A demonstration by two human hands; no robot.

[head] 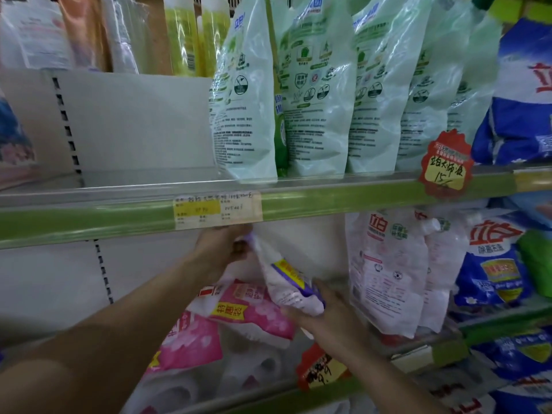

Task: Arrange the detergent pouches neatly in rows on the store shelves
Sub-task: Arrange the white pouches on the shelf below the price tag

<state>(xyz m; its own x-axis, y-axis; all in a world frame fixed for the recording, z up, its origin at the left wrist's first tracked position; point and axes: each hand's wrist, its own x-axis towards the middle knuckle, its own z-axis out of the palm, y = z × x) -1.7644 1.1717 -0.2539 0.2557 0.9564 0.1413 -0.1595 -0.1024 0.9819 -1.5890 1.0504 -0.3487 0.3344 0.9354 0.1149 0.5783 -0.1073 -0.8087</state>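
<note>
head view: both hands on one purple-trimmed pouch [286, 282], tilted, at 6 o'clock under the green shelf rail [89, 222]
left hand [221, 249]: grip pinches its top
right hand [322, 318]: grip cups its bottom
step: placing it mid-row, I'd say
next: stand it upright beside the white pouches [385, 273] at 3 o'clock

You are reaching both bare forearms forward and up. Your left hand [222, 249] is pinching with curled fingers, raised higher. Your right hand [325, 316] is cupping palm-up, fingers curled, lower.
</note>
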